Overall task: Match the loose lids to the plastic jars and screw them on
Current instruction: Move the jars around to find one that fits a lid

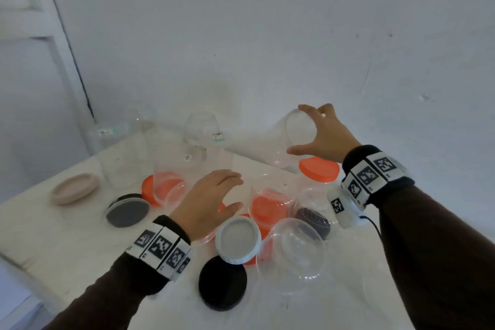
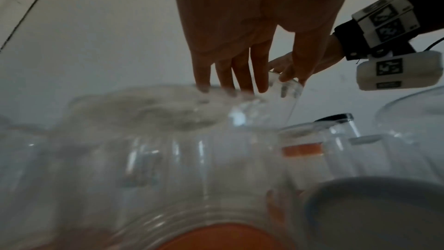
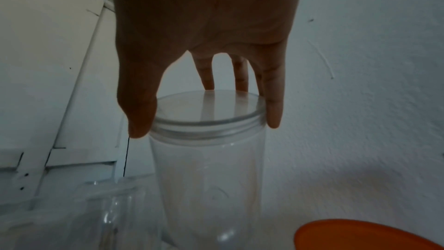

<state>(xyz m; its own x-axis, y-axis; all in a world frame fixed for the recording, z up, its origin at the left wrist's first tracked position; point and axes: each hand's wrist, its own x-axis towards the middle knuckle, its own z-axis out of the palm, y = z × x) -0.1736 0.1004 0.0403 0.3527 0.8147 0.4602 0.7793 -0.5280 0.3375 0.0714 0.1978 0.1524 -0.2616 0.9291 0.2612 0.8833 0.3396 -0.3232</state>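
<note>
Your right hand [image 1: 328, 135] clasps the threaded rim of a clear, smooth plastic jar [image 3: 206, 168] at the table's [image 1: 67, 244] far side; your left hand [image 1: 207, 202] hovers spread, holding nothing, above the other jars.

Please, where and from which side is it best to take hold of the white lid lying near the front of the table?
Probably by its ribbed rim, from above. The white lid lies tilted, hollow side up, propped on a black lid and beside a clear jar, so only its upper edge is free for a grip.
</note>
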